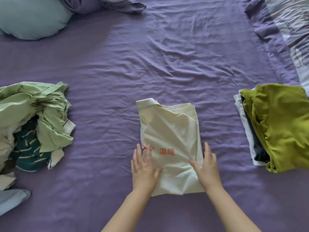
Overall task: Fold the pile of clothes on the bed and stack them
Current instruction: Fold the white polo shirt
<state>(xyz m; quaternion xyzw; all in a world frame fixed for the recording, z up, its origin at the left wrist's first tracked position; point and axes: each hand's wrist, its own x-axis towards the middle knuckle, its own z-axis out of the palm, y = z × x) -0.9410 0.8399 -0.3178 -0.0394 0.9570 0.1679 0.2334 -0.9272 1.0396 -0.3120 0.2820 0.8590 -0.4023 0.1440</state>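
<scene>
1. Your left hand (144,169) lies flat on the near left part of the cream shirt (170,141), fingers straight and spread a little, the thumb angled inward over the cloth. It holds nothing; it only presses down.
2. Your right hand (206,168) lies flat on the near right edge of the same shirt, fingers straight and pointing away from you, the thumb reaching inward across the fabric. It too grips nothing.
3. The cream shirt is folded into a tall narrow rectangle in the middle of the bed, its collar at the far end and red printed characters (166,151) showing between your two hands.
4. The shirt rests on the wrinkled purple sheet (158,64), apart from both heaps of clothing.
5. To your left sits the unfolded pile (33,121): a pale green garment (41,104) draped on top, a dark teal striped piece (30,151) beneath it, and some white cloth at the near side.
6. To your right sits the folded stack (270,129), with an olive green garment (284,124) on top and dark and white layers showing at its left edge.
7. A light blue pillow (31,17) lies at the far left corner, and a patterned quilt (287,30) runs along the far right.
</scene>
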